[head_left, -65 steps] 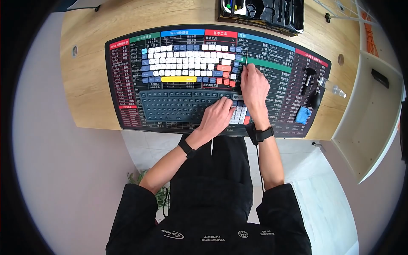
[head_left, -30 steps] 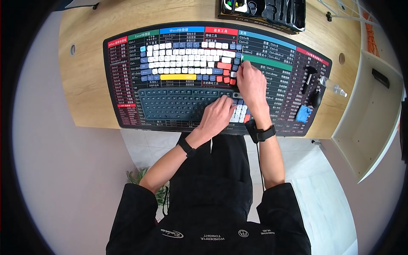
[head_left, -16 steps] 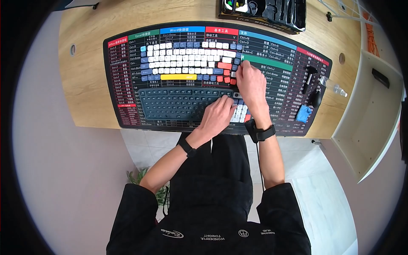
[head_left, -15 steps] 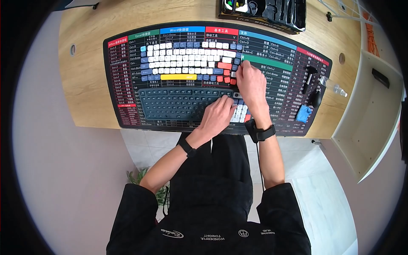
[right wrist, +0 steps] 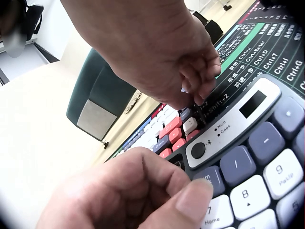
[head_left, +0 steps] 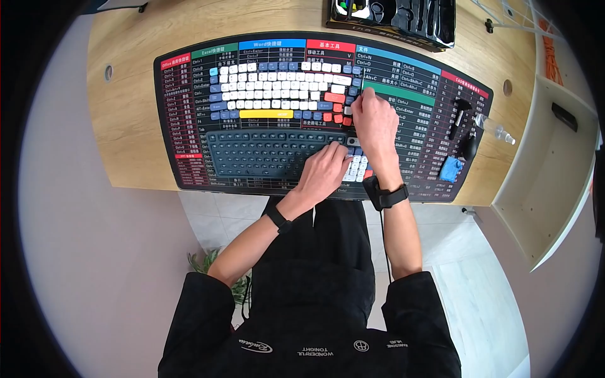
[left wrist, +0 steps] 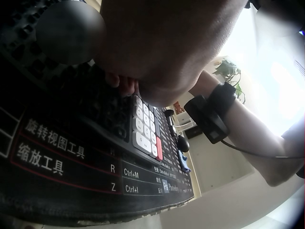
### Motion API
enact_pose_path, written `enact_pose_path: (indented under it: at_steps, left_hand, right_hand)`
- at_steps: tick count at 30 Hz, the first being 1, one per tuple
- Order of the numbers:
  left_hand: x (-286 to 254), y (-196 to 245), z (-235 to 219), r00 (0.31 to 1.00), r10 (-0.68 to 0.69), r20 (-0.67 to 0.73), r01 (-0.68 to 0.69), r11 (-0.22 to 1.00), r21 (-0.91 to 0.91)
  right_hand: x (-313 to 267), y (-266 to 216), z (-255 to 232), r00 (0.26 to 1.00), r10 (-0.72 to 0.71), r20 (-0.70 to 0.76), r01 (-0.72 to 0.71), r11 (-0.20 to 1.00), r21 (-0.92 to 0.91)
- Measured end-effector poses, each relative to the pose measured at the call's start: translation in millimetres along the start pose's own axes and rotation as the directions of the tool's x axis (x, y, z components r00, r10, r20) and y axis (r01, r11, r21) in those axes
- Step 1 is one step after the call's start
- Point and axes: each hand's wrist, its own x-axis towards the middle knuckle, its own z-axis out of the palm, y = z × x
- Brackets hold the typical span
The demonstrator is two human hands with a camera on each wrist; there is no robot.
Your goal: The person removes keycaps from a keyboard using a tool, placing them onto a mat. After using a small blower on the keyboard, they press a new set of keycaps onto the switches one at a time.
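My left hand (head_left: 324,169) rests over the right part of the dark keyboard (head_left: 252,154), where the switches are bare. Its thumb and bent forefinger lie beside the white number-pad keys (right wrist: 245,194) in the right wrist view. My right hand (head_left: 375,124) is farther back, at the right end of the laid-out keycaps (head_left: 271,86). Its fingers curl together around a small thin object, mostly hidden; its kind I cannot tell. Red keycaps (right wrist: 175,134) lie right below these fingertips. A yellow space bar keycap (head_left: 266,114) fronts the laid-out rows.
Everything lies on a black desk mat (head_left: 416,145) printed with shortcuts. On its right side are a black brush (head_left: 462,113), a black blower bulb (head_left: 467,147), a blue cloth (head_left: 451,169) and a clear bottle (head_left: 498,130). A black tray (head_left: 394,22) stands at the back.
My right hand has moved slightly toward me since the earliest frame, staying at the right end of the keycap rows. My left hand stays on the keyboard.
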Motion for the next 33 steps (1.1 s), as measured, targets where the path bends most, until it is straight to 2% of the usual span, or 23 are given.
enact_pose_path:
  at_steps: [33]
  left_hand:
    - [-1.3, -0.7, 0.7, 1.0, -0.005, 0.011, 0.005, 1.0, -0.008]
  right_hand:
    - [1.9, -1.0, 3.6, 0.999, -0.031, 0.025, 0.031, 1.0, -0.003]
